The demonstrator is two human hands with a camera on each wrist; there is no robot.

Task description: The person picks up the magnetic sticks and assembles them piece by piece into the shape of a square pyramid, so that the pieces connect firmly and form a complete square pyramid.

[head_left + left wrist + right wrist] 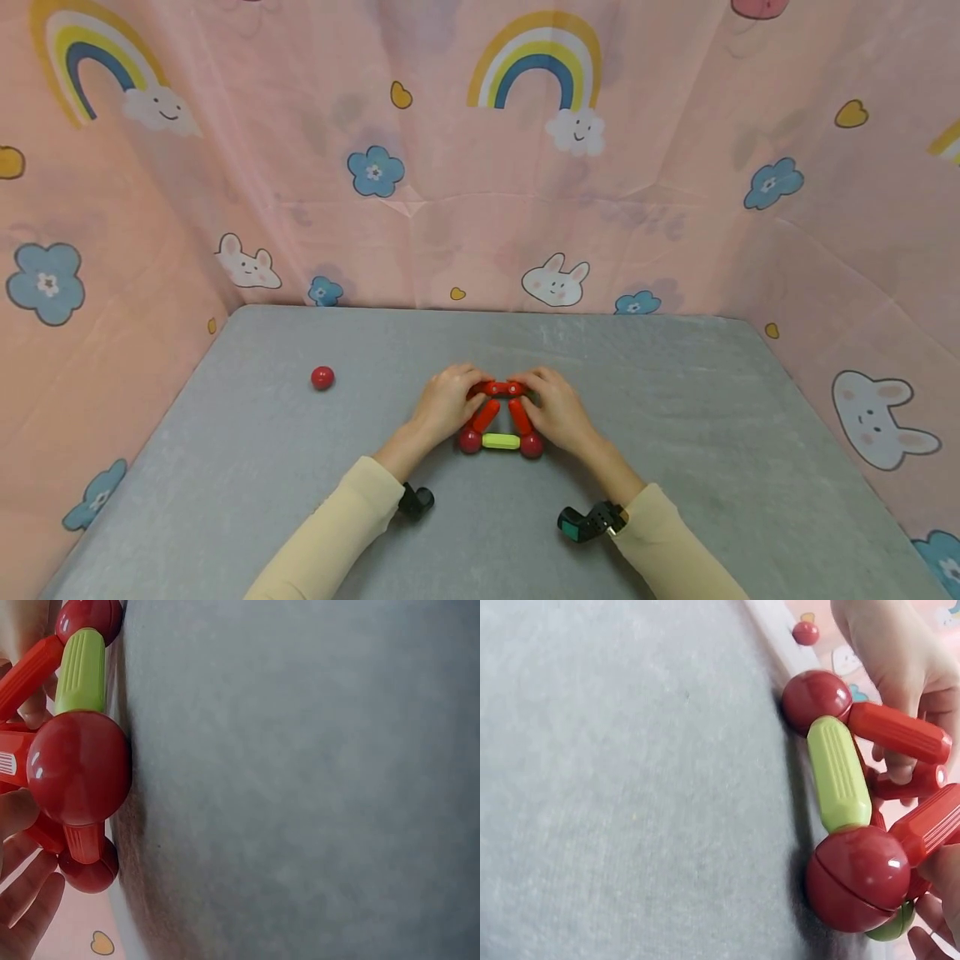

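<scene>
Head view: your left hand (pixel 444 398) and right hand (pixel 557 406) close on a small rod-and-ball frame (pixel 500 417) at mid-table, one hand per flank, fingers curled onto its top red pieces. Landmark: the green rod (pixel 501 441), the frame's near edge. Its long axis runs left–right across you, a red ball at each end. Two red rods lean up and away from those balls toward the far side, meeting under your fingertips. Both hands sit equally close; the grip lies beyond the green rod, above it. A loose red ball (pixel 322 377) lies well left of the green rod, nearer your left hand.

Left wrist view: green rod (pixel 81 671) rests on the grey table (pixel 315 780), red ball (pixel 79 768) at its end touching the surface. Your fingers (pixel 26 889) show behind the frame, contact partly hidden.

Right wrist view: green rod (pixel 838 774) between two red balls; the other hand (pixel 900 656) pinches the red rod (pixel 898 731) beyond it
</scene>
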